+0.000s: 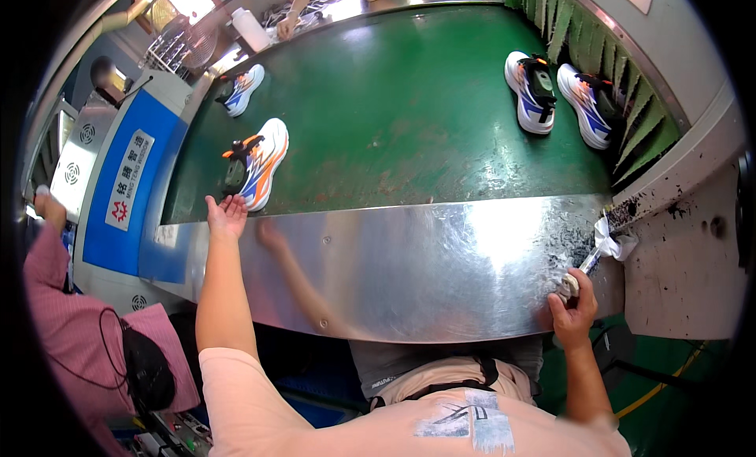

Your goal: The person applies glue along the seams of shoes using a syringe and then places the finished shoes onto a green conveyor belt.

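The left hand [227,215], fingers spread, reaches for the orange-and-white sneaker [260,173] just beyond at one o'clock on the green belt [409,118]. The right hand [573,309] grips a brush [587,264], parked on the steel tabletop [409,260].

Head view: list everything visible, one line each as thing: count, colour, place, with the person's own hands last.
Shoes: four, white with orange and blue; two on the belt's left side, two at its far right.
Conveyor belt: one, green, running across the upper middle.
Metal plate: one, shiny silver, along the belt's near edge.
Brush: one, white, held at the plate's right end.
Rag: one, white, at the brush's tip.
Bottle: one, white, beyond the belt's far left corner.
Machine panel: one, blue and grey, left.
Other person's sleeve: one, pink, far left.
Left hand: open, beside the nearest shoe.
Right hand: gripping the brush.
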